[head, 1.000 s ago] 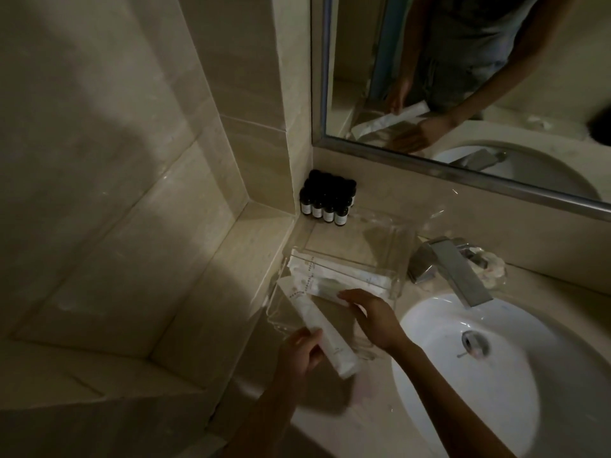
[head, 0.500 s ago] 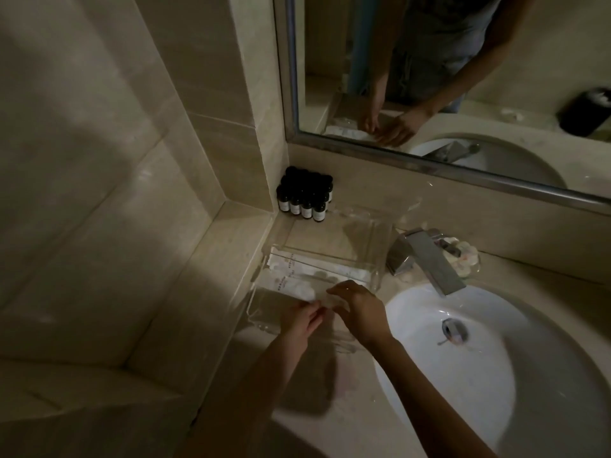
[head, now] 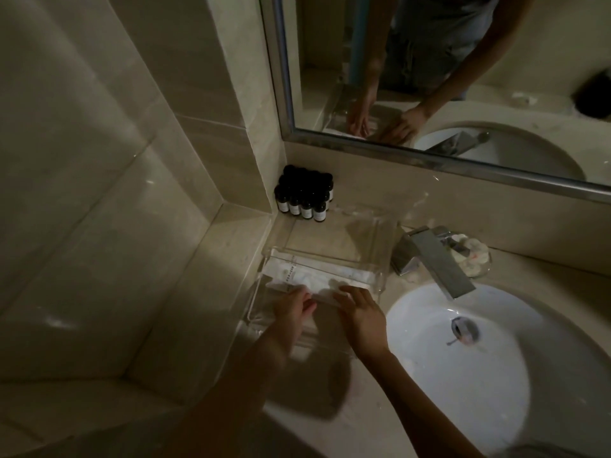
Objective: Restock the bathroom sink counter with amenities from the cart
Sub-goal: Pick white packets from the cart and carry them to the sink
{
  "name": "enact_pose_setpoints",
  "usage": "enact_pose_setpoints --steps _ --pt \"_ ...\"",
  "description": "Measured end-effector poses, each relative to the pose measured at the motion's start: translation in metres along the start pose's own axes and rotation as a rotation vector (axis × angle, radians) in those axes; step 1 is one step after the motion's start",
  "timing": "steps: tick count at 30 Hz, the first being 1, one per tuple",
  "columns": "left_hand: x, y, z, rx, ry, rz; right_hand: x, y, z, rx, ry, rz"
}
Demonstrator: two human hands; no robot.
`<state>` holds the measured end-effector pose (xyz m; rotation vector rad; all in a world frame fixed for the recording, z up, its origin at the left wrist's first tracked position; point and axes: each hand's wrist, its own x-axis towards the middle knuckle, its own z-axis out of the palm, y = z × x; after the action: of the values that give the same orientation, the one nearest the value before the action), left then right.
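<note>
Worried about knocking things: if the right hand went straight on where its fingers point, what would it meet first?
Probably the white packets in the clear tray, just ahead of the right hand; depth unclear.

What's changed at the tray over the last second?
The left hand lowered its packet into the tray, beside the other packets, and let go; its fingers now rest flat on it. The right hand stayed on the packets. Bottles and faucet unmoved.
</note>
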<state>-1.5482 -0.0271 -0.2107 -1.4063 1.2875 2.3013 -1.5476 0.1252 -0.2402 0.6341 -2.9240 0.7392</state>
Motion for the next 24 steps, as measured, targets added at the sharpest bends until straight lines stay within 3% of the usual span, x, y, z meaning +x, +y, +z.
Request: enact_pose_setpoints --steps 6,15,24 --pt "0.010 0.000 0.010 -0.088 0.119 0.021 0.011 0.001 -0.004 0.005 -0.029 0.027" --pt "0.001 -0.005 0.010 -0.164 0.030 0.098 0.012 0.009 -0.002 0.041 0.058 0.001" --pt "0.007 -0.010 0.008 -0.100 -0.010 0.040 0.001 0.008 -0.003 -0.036 -0.037 -0.027"
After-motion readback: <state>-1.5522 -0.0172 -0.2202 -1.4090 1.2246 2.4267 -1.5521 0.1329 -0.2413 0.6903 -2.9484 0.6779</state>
